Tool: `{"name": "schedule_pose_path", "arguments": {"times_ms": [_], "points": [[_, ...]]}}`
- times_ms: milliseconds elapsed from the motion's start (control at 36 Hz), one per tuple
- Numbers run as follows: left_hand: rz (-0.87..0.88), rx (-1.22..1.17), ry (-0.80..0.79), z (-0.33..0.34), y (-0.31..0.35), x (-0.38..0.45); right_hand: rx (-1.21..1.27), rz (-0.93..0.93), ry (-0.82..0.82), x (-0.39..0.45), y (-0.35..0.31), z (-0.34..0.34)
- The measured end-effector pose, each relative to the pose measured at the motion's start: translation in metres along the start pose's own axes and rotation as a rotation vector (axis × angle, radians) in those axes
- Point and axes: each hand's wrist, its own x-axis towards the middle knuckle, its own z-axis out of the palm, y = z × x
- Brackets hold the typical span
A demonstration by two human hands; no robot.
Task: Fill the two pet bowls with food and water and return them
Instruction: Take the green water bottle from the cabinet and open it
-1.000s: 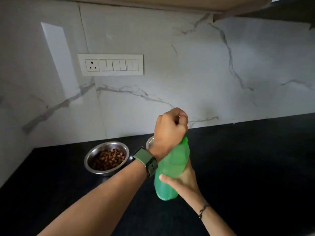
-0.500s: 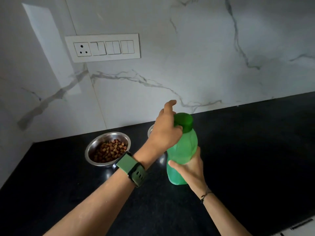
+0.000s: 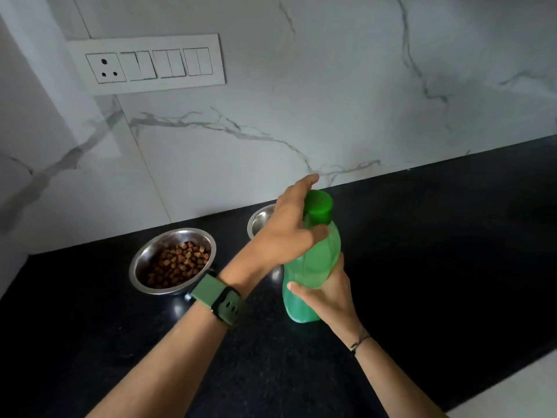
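A green plastic bottle [image 3: 316, 260] stands on the black countertop [image 3: 437, 251], with its green cap [image 3: 320, 206] on. My right hand [image 3: 328, 294] is wrapped around the bottle's lower body. My left hand [image 3: 286, 233] rests against the neck and the left side of the cap, thumb on the bottle's shoulder, fingers stretched out and apart. A steel bowl [image 3: 147, 254] to the left holds brown kibble [image 3: 177, 263]. A second steel bowl [image 3: 262, 218] sits behind my left hand, mostly hidden; I cannot tell what is in it.
A white marble wall [image 3: 331, 101] runs close behind both bowls. A white switch and socket panel [image 3: 150, 66] is mounted on it at upper left. The dark counter stretches to the right, and a pale floor strip [image 3: 512, 393] shows at the lower right.
My left hand was clenched over the cap; it has loosened, the fingers now extended beside the exposed cap. The bottle stays upright in my right hand. The view has tilted down.
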Motion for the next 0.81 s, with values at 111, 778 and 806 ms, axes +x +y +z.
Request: {"name": "schedule_pose_path", "arguments": {"times_ms": [111, 778, 806], "points": [[0.066, 0.222, -0.06, -0.012, -0.006, -0.008, 0.013, 0.005, 0.007, 0.0, 0.001, 0.001], [0.004, -0.083, 0.249, 0.008, -0.013, -0.01, 0.045, -0.02, -0.084, 0.003, 0.009, -0.001], [-0.008, -0.054, 0.286, 0.01, -0.012, -0.008, 0.048, -0.018, -0.084, 0.004, 0.009, -0.002]]}}
